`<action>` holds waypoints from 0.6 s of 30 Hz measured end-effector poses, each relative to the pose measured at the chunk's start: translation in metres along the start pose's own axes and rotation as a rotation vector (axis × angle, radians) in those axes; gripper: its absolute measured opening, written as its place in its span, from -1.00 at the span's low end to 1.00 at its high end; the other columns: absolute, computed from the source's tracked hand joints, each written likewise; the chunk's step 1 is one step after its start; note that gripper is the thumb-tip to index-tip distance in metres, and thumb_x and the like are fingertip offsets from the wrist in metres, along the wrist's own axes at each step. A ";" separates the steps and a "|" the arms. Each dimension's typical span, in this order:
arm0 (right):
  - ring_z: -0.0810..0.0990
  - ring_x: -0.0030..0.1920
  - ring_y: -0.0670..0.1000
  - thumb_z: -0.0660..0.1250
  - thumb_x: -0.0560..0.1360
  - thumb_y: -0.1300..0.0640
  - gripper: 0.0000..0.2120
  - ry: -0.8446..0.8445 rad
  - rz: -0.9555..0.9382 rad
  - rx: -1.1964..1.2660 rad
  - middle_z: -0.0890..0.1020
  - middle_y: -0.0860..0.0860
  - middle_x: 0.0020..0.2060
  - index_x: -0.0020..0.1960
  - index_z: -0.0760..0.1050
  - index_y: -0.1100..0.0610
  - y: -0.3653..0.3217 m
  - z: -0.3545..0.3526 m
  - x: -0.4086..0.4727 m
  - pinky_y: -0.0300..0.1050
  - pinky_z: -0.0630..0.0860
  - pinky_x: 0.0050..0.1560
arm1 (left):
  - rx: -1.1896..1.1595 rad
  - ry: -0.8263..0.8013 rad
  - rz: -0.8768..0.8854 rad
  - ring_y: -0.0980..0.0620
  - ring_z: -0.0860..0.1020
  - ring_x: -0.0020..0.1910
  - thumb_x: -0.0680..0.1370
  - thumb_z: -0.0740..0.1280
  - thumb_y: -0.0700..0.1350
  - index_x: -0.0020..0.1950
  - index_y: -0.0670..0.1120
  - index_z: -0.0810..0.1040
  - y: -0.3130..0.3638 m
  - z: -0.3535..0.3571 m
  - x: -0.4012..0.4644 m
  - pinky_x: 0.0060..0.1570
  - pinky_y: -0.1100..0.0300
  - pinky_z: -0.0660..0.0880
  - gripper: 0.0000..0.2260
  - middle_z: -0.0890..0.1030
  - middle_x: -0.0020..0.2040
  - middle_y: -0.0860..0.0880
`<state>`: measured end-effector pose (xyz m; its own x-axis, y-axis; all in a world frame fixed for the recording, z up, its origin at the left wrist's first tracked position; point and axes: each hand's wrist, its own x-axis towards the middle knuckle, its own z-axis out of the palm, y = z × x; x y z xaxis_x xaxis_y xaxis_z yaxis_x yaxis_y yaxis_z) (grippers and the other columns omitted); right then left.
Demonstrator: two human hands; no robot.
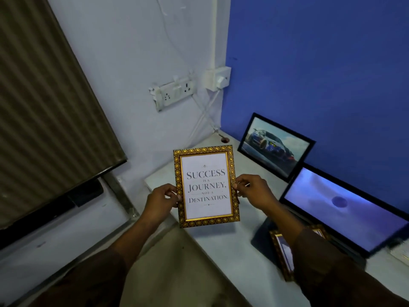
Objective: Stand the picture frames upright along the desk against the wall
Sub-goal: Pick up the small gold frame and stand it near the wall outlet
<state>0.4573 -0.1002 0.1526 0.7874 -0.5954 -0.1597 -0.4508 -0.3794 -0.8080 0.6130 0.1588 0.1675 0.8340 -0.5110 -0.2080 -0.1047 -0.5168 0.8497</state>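
I hold a gold-patterned picture frame (206, 186) with a printed quote about success, upright in the air above the desk's left end. My left hand (161, 198) pinches its left edge and my right hand (254, 189) pinches its right edge. A black frame with a racing-car picture (275, 145) leans upright against the blue wall at the back of the white desk (232, 258). Another gold frame (282, 253) lies flat on the desk beneath my right forearm, partly hidden.
A laptop with a lit blue screen (345, 207) stands to the right of the car frame on a dark mat. A white socket strip (174, 93) and a plug box (218, 78) with cables are on the left wall. A ribbed blind (44, 107) hangs at left.
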 end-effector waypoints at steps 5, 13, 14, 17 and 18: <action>0.69 -0.11 -0.04 0.39 0.59 0.07 -0.91 -0.032 -0.039 -0.015 0.71 -0.06 -0.12 -0.02 0.68 -0.01 -0.011 0.003 0.058 -0.05 0.65 -0.02 | 0.047 0.060 -0.055 -0.07 0.71 -0.22 0.55 0.41 -0.23 -0.06 -0.11 0.67 0.016 -0.005 0.046 -0.22 0.21 0.48 -0.95 0.67 -0.24 -0.04; 0.67 -0.03 0.03 0.37 0.58 0.08 -0.84 -0.046 -0.036 -0.122 0.74 0.02 -0.04 0.07 0.70 0.08 -0.015 0.006 0.122 -0.02 0.62 0.04 | -0.047 0.089 -0.171 -0.03 0.70 -0.10 0.61 0.33 -0.16 0.12 -0.01 0.63 0.023 0.013 0.105 -0.09 0.13 0.52 -0.86 0.72 -0.13 -0.07; 0.67 -0.02 0.03 0.37 0.58 0.07 -0.83 -0.044 -0.030 -0.132 0.74 0.03 -0.04 0.08 0.70 0.10 -0.015 0.007 0.128 -0.03 0.61 0.04 | -0.057 0.078 -0.181 -0.02 0.70 -0.08 0.61 0.33 -0.15 0.14 0.00 0.62 0.021 0.015 0.113 -0.06 0.12 0.53 -0.85 0.72 -0.12 -0.06; 0.64 0.04 0.03 0.38 0.57 0.06 -0.79 -0.030 -0.002 -0.148 0.71 0.01 0.00 0.13 0.68 0.12 -0.015 0.010 0.149 -0.06 0.57 0.09 | -0.064 0.030 -0.185 -0.02 0.68 0.00 0.60 0.34 -0.10 0.22 -0.01 0.61 0.011 0.023 0.140 0.00 0.09 0.54 -0.80 0.72 -0.05 -0.06; 0.63 0.05 0.03 0.39 0.57 0.05 -0.79 -0.028 0.009 -0.155 0.69 0.01 0.01 0.15 0.67 0.10 -0.015 0.012 0.158 -0.06 0.56 0.10 | -0.059 0.003 -0.189 -0.04 0.66 0.04 0.61 0.33 -0.10 0.26 -0.02 0.59 0.009 0.025 0.151 0.00 0.09 0.52 -0.77 0.70 0.00 -0.06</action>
<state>0.5933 -0.1802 0.1331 0.7935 -0.5801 -0.1843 -0.5157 -0.4801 -0.7096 0.7245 0.0599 0.1313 0.8375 -0.4068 -0.3649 0.0855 -0.5619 0.8227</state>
